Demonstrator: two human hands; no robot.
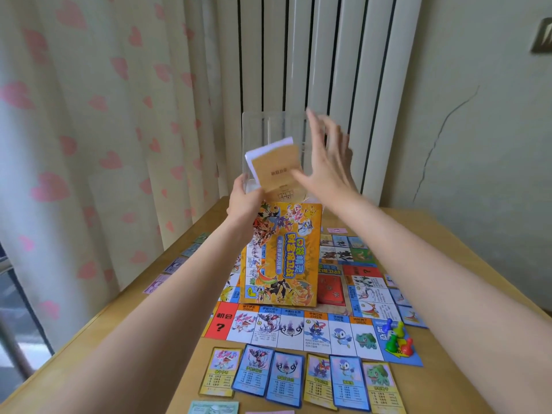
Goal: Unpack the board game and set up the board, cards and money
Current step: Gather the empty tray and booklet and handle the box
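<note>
My left hand (245, 195) holds up a stack of tan paper money (276, 164) over the far side of the table. Beside the stack, my right hand (327, 161) is open with fingers spread, just right of it. A clear plastic tray (257, 127) shows behind the stack; what holds it I cannot tell. The orange game box (283, 255) lies on the game board (298, 327), which is spread on the table. Several property cards (301, 379) lie in a row along the board's near edge. Coloured pawns (397, 339) stand on the board's near right corner.
More cards line the board's left side (176, 264) and right side (409, 312). A red card pile (331, 289) sits on the board by the box. A green banknote (213, 407) lies at the near edge. Heart-print curtain (89, 144) hangs left; a radiator (313, 55) stands behind.
</note>
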